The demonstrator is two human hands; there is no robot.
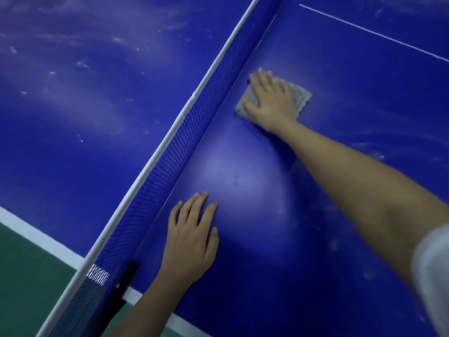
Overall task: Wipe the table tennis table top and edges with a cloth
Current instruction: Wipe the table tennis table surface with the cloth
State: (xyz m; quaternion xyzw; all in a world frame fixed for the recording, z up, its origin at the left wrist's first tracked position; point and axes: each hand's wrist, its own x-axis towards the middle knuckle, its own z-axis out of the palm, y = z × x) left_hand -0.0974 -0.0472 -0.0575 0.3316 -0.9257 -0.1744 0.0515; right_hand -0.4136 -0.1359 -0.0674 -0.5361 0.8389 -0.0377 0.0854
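The blue table tennis table top (340, 76) fills the view, split by the net. My right hand (272, 99) reaches far forward and presses flat, fingers spread, on a grey cloth (302, 96) lying on the near half close to the net. My left hand (192, 235) rests flat on the table near its side edge, fingers straight, holding nothing. The surface around my left hand looks smooth and dark; pale dusty streaks show to the right of my right arm.
The blue net (175, 152) with its white top band runs diagonally from lower left to the top. A black net post (122, 285) clamps the table's side edge. The far half (73, 81) carries pale smears. Green floor (29, 271) lies beyond the white edge line.
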